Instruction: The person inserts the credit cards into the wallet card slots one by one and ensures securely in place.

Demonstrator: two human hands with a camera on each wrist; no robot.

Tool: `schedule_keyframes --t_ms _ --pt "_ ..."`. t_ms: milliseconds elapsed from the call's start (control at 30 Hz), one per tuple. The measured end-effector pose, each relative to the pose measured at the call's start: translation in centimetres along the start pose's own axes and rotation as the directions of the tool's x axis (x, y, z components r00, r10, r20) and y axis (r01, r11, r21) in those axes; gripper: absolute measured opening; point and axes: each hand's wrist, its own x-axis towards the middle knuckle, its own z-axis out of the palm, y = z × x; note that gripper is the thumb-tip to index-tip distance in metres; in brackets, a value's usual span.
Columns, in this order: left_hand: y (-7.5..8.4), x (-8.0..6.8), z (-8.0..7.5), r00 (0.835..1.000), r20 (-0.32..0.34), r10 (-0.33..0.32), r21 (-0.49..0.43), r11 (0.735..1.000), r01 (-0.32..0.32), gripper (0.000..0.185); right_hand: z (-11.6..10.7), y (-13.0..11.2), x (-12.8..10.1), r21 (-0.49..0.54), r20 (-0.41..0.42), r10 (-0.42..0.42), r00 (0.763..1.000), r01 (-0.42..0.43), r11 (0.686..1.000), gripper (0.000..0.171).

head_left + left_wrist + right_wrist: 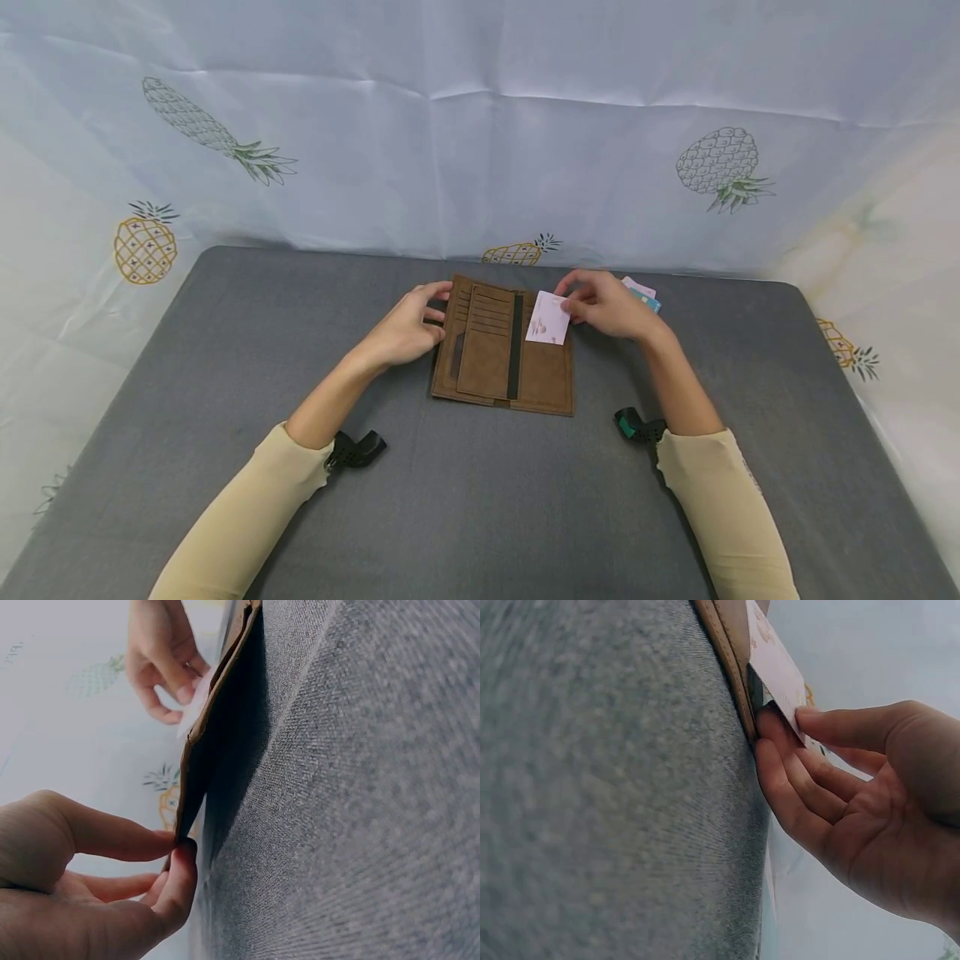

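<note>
A brown bifold wallet (483, 362) lies spread on the grey table, its card slots showing and a dark band running down near its middle. My left hand (408, 327) is at its left edge; in the left wrist view, thumb and fingers pinch that edge and lift it off the cloth. Over the wallet's right half, a pale pink card (549, 318) with a small printed pattern is pinched between thumb and fingers of my right hand (609, 305). In the right wrist view the card (776, 671) tilts above the wallet's edge, with other fingers beneath it.
Behind my right hand lie more cards, a blue card (647, 300) and a pinkish one, partly overlapping. A pineapple-print curtain (465, 167) hangs along the table's back edge. Black wrist mounts (358, 450) sit at both sleeves.
</note>
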Motion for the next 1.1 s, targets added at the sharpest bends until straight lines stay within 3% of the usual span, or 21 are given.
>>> schedule_keyframes --t_ms 267,767,1100 --pt "-0.15 0.04 -0.03 1.0 0.012 0.0 -0.009 1.0 0.0 0.077 0.28 0.07 -0.19 -0.074 0.033 -0.013 0.999 0.016 0.997 0.017" --pt "-0.16 -0.03 -0.17 1.0 0.011 -0.003 -0.027 1.0 0.004 0.076 0.44 -0.26 -0.2 -0.027 0.18 -0.052 0.982 0.058 0.998 0.013" --pt "-0.15 0.12 -0.1 1.0 0.016 -0.006 -0.016 1.0 0.006 0.076 0.39 -0.24 -0.38 -0.06 0.187 -0.085 0.979 0.098 0.993 0.013"
